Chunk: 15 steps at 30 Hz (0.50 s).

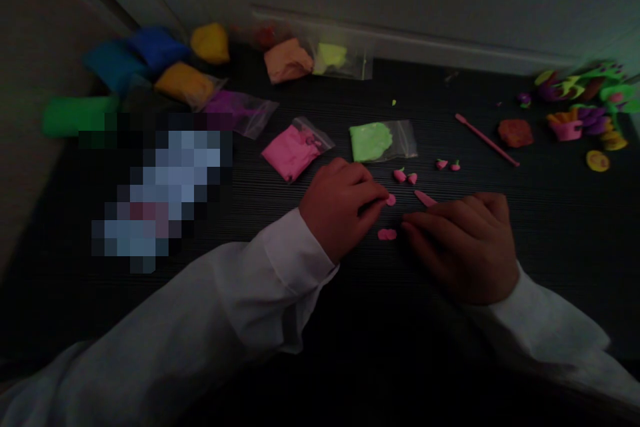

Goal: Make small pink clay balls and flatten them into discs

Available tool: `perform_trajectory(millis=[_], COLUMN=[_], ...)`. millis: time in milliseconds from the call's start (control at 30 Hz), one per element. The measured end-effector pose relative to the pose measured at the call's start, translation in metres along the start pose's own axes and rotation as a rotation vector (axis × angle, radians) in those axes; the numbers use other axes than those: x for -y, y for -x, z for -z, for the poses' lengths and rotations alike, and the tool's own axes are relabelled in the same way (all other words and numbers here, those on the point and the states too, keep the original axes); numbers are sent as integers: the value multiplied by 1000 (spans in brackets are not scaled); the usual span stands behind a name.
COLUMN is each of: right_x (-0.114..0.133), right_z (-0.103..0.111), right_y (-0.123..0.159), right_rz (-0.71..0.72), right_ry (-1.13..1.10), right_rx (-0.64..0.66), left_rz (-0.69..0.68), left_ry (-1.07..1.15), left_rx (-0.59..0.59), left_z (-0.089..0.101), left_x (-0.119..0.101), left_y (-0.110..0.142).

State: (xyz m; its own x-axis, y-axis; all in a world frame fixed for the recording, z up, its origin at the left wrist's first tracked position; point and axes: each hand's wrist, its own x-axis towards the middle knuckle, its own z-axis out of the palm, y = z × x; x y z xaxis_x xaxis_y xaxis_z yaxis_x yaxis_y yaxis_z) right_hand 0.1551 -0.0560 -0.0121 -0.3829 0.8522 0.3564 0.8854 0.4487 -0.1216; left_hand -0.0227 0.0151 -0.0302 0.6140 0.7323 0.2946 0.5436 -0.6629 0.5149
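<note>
My left hand [345,207] pinches a small flat pink clay disc [391,200] between thumb and fingertips, just above the dark table. Just below it lies a short strip of overlapping pink clay discs [387,235]. My right hand [465,243] is closed, thumb and fingertips together beside that strip; what sits between them is too small to make out. A pink pointed modelling tool [425,198] sticks out from behind its fingers, and I cannot tell whether the hand grips it. Beyond the hands sit small pink strawberry-like clay pieces with green tops [399,175], in two pairs.
Bags of pink clay [290,150] and light green clay [370,141] lie ahead. More coloured clay packs [160,47] stand at back left, near a blurred-out patch [170,180]. To the right are a pink stick tool [487,140], a reddish lump [515,133] and clay figures [565,125].
</note>
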Motion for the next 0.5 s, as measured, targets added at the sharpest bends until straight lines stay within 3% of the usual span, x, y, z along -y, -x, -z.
perform_trajectory(millis=[500], right_x=[-17], right_z=[7], right_y=[1], right_rz=[-165], right_ry=[-8], right_rx=[-190], left_rz=[-78], left_ry=[-99], left_rx=[41], left_z=[-2], left_x=[-1], left_y=[-1])
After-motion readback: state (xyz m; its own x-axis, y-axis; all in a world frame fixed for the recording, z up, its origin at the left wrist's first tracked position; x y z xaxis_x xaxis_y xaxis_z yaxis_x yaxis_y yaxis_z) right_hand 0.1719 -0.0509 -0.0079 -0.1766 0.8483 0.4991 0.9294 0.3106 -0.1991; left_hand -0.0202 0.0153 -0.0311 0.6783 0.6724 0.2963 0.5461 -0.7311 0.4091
